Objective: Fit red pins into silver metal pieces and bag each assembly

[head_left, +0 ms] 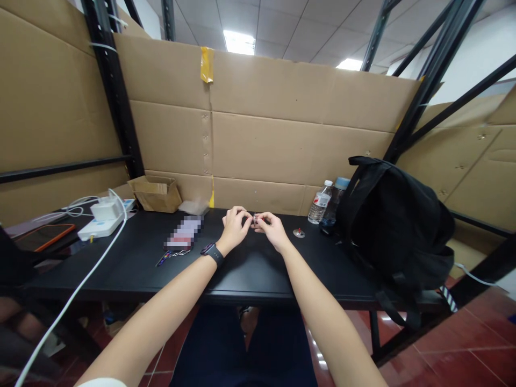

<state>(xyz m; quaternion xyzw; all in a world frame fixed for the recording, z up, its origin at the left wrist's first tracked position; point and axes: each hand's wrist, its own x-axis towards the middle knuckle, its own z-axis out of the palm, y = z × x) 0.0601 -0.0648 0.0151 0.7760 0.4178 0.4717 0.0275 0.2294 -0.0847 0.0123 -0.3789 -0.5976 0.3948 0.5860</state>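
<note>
My left hand, with a dark watch on its wrist, is closed, thumb and index finger pinched at a small shiny metal piece. From the other side my right hand pinches the same piece, and a bit of red shows at its fingertips. The piece is held just above the black table, seen nearly edge-on; fingers hide much of it, so its exact kind is unclear. To the right of my right hand lies a small round metal disc with a red part standing at its centre.
Left of my hands are a blurred-out flat item, keys on a chain, a paper box and a white power strip with a cable. Water bottles and a black backpack stand right. Cardboard walls the back.
</note>
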